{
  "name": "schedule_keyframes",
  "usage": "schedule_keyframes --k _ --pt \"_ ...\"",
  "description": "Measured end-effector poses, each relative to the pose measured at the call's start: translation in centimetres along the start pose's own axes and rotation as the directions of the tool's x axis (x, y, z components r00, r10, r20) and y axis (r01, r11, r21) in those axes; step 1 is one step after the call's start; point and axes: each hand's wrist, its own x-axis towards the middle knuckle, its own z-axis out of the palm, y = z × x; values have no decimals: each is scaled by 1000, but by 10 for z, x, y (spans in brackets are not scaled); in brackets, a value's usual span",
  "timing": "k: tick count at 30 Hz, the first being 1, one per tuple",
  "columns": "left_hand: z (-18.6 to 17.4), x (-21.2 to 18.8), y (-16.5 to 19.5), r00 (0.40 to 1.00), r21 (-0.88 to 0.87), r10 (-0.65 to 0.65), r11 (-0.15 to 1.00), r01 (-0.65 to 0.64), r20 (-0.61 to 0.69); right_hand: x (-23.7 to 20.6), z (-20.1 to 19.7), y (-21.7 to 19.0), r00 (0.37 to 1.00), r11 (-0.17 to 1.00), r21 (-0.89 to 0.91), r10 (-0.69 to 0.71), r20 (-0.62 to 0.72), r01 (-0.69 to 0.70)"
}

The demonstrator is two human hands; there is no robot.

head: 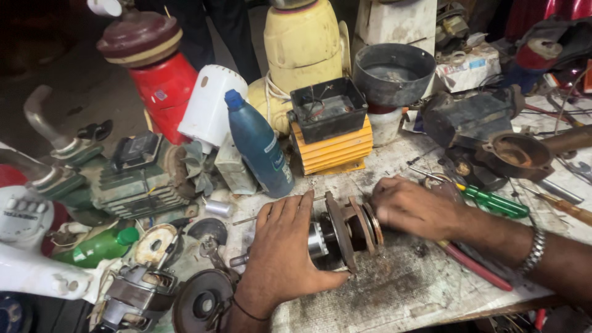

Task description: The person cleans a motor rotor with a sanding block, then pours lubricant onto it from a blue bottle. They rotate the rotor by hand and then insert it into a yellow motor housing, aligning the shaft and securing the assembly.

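- Cluttered and grimy, the workbench carries loose motor parts, old appliance bodies and hand tools on all sides, with little bare surface near the work.
- At the near middle lies a small motor assembly on its side: a shiny cylinder end, then a dark disc and rusty rings along one shaft.
- Left hand wraps around the cylinder end, fingers draped over the top, gripping it against the bench.
- Right hand sits curled at the rusty ring end, fingertips pressed to the outer ring; whether it pinches something small there I cannot tell.
- Risk: the assembly is round and rests on a gritty surface, so a twist from one hand could roll it if the other hand's grip loosens.
- Risk: the thin disc edge stands just beside the left thumb, and a slip could scrape skin.
- Risk: a green-handled screwdriver and a red-handled tool lie right by the right forearm, easily nudged off the near edge.
- Risk: a blue bottle stands upright just beyond the left hand, and a backward knock could tip it.
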Motion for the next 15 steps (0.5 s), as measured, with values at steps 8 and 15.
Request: schedule_keyframes --k 8,15 --pt "2 -2 -3 1000 -3 19 1000 -19 -23 -5 -18 -14 788 773 -438 -582 -200 460" --pt "-2 -2 -1 1000 -14 11 1000 -12 -29 3 -8 -2 995 999 -19 52 83 -50"
